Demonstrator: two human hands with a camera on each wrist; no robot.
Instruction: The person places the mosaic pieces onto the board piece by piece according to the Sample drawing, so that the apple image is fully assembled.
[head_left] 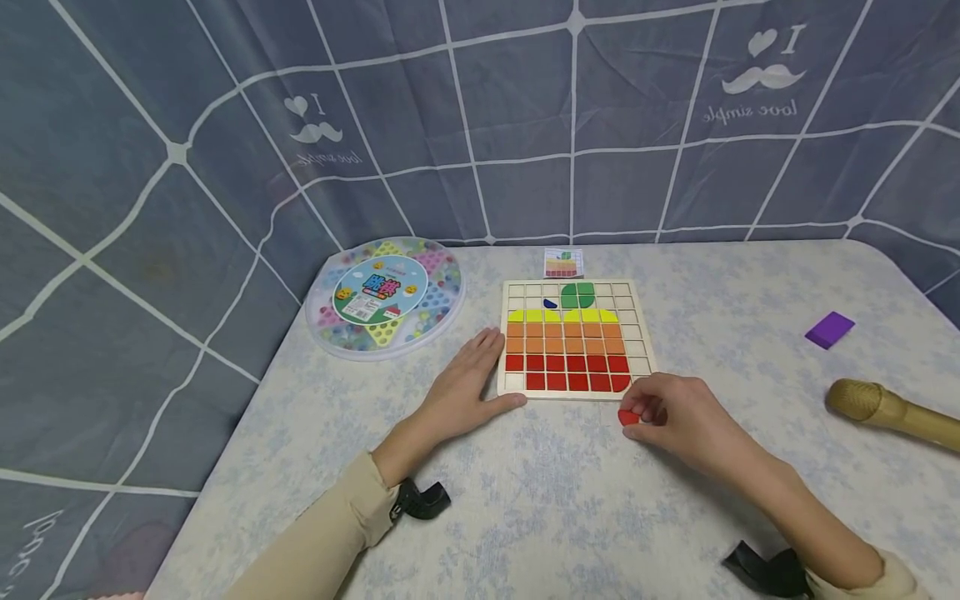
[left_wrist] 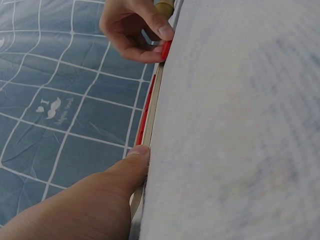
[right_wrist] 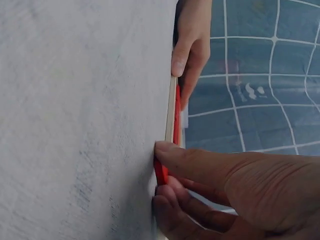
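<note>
A wooden grid board (head_left: 639, 333) lies on the table, with rows of dark red, orange and yellow tiles filling much of it. Above these sit green rounded pieces (head_left: 577, 295) and a small dark blue piece (head_left: 551, 304). My left hand (head_left: 467, 387) rests flat along the board's left edge, fingers straight and thumb at the near corner. Just off the near right corner, my right hand (head_left: 686, 417) pinches a small red tile (head_left: 627, 417) between thumb and fingertips. In the right wrist view the red tile (right_wrist: 161, 172) is held on edge, close to the tabletop.
Behind the board stands a small picture card (head_left: 563, 262) with a similar pattern. A round lidded game box (head_left: 450, 321) lies at the left. Toward the right are a purple block (head_left: 829, 330) and a gold microphone (head_left: 892, 410). A grey checked curtain (head_left: 517, 108) hangs behind the table.
</note>
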